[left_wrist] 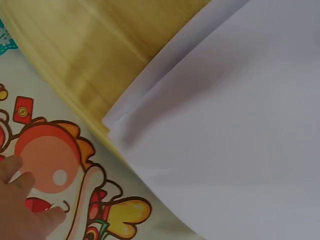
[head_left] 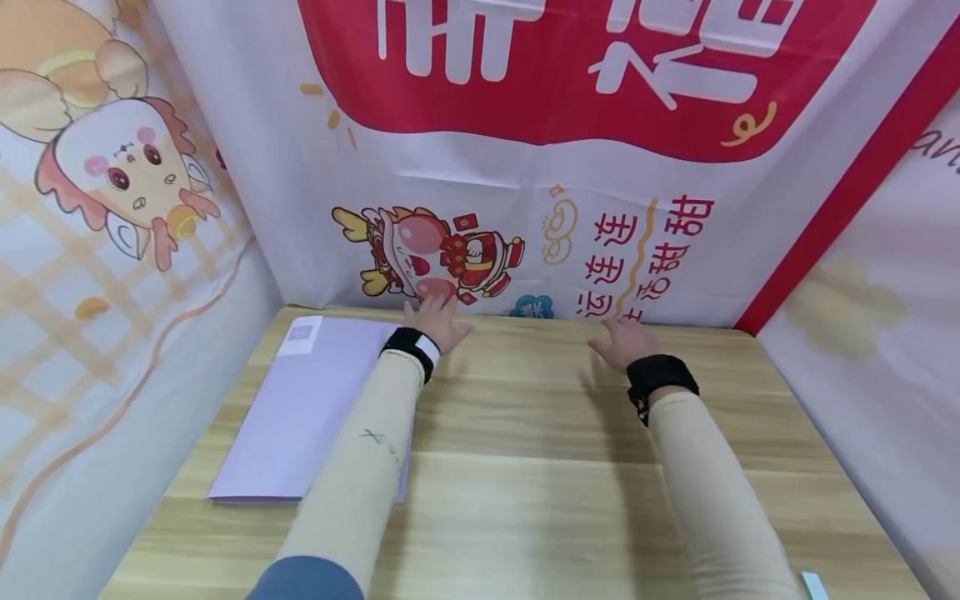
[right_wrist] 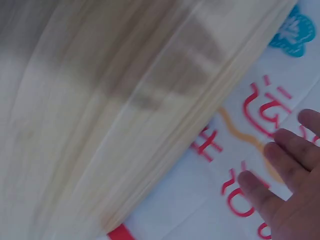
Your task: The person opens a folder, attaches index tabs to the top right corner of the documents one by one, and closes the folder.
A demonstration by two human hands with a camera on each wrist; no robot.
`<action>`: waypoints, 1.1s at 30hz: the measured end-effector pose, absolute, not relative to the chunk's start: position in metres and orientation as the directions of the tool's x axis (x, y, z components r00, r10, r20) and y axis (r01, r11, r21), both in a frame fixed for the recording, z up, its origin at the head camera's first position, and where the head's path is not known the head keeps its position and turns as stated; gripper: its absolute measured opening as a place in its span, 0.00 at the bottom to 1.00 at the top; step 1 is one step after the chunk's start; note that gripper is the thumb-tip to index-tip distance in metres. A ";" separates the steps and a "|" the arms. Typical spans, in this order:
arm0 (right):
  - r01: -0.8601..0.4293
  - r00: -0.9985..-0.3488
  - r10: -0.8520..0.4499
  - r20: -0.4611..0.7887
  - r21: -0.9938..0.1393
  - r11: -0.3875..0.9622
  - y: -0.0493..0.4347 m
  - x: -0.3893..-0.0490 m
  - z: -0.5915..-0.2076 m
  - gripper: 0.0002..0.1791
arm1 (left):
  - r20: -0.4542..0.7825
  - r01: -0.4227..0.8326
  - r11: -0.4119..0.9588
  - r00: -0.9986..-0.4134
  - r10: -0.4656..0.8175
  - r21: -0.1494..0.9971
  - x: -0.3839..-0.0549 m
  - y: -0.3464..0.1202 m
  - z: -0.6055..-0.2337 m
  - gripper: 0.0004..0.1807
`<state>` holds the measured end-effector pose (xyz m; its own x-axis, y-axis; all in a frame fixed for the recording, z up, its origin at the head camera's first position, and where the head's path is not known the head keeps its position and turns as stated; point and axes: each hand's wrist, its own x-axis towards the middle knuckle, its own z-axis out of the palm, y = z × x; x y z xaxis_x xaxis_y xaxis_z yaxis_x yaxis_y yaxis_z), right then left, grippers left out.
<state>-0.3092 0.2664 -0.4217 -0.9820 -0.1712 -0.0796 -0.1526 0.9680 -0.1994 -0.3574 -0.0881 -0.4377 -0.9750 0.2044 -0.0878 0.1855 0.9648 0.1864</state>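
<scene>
My left hand (head_left: 437, 323) reaches toward the back edge of the wooden table (head_left: 517, 467), just right of a flat lavender folder (head_left: 315, 408). It holds nothing, and its fingers are spread in front of the printed cloth. In the left wrist view the folder (left_wrist: 225, 130) fills the right side, with its layered edge showing. My right hand (head_left: 628, 342) is also at the back of the table, fingers extended and holding nothing. The right wrist view shows those fingers (right_wrist: 287, 160) before the cloth's red lettering.
A white cloth (head_left: 465, 175) with red print hangs behind the table. Patterned cloths line the left (head_left: 45, 350) and right (head_left: 885, 350) sides. A small light-blue object (head_left: 813, 585) lies at the front right edge, partly cut off.
</scene>
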 end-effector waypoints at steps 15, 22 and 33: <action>-0.250 -0.967 -0.252 0.043 -0.359 0.899 0.207 -0.277 -0.404 0.15 | -0.065 0.387 0.869 -0.903 0.425 0.308 -0.331 -0.137 -0.385 0.27; -0.217 -0.955 -0.294 -0.031 -0.599 0.770 0.161 -0.244 -0.418 0.11 | -0.018 0.406 0.854 -0.900 0.435 0.325 -0.287 -0.171 -0.367 0.27; -0.007 -0.880 -0.414 -0.233 -0.865 0.502 0.088 -0.179 -0.451 0.16 | 0.033 0.368 0.869 -0.925 0.379 0.329 -0.217 -0.216 -0.370 0.25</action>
<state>-0.1787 0.0884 -0.4511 -0.8797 -0.4142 -0.2334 -0.0066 0.5016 -0.8650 -0.2173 -0.2161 -0.3701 -0.9247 0.3793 0.0332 0.3684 0.8694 0.3293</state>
